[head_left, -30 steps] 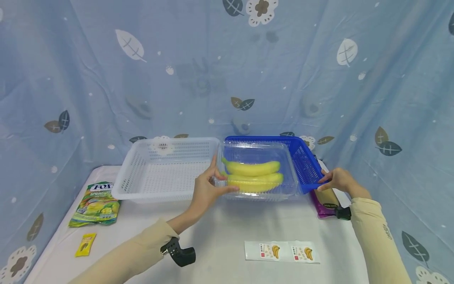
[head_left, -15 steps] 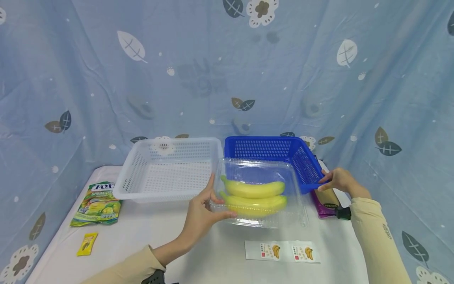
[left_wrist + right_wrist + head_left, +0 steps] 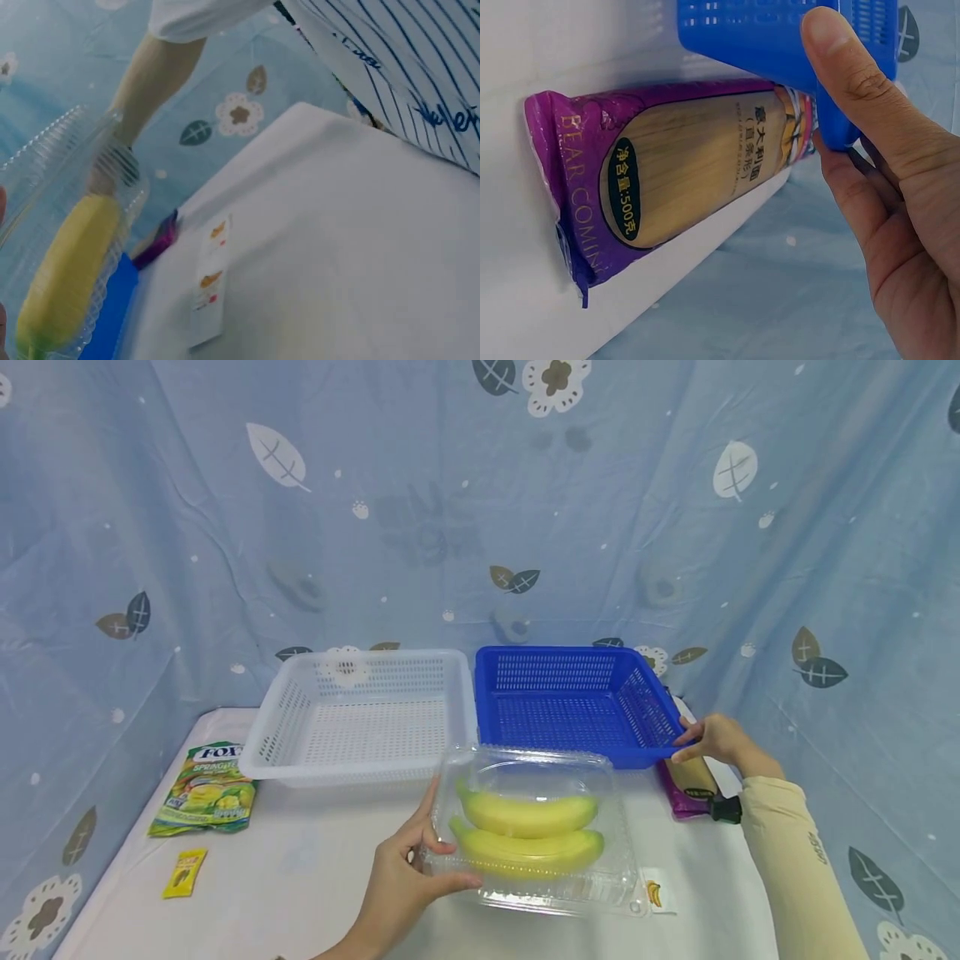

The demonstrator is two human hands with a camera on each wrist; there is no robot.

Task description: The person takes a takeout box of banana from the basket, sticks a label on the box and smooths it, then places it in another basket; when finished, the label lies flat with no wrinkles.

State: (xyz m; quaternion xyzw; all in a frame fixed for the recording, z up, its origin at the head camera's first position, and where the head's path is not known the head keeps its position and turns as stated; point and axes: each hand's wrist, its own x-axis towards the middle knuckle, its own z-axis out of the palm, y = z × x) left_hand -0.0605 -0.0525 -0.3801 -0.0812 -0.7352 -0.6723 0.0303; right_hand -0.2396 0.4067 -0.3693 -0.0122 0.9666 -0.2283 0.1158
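My left hand (image 3: 401,868) grips the left edge of a clear plastic clamshell box (image 3: 615,860), thumb in front. Two yellow bananas (image 3: 528,817) lie inside it, one before the other. The box hangs tilted over the table in front of the baskets, covering part of the sticker strip (image 3: 662,893). At the right, my right hand (image 3: 723,745) pinches the front right corner of the blue basket (image 3: 562,753). In the right wrist view, thumb and fingers close round that basket's rim (image 3: 840,127). A purple pack of spaghetti (image 3: 690,165) lies beneath the hand.
A white basket (image 3: 345,768) stands left of the blue one. A green candy bag (image 3: 206,789) and a small yellow packet (image 3: 184,872) lie at the table's left. Patterned blue cloth (image 3: 420,485) hangs behind and at both sides.
My left hand has brought the box with the bananas from over the blue basket toward me, lower in view, partly covering the sticker strip. The right hand has stayed on the basket corner.
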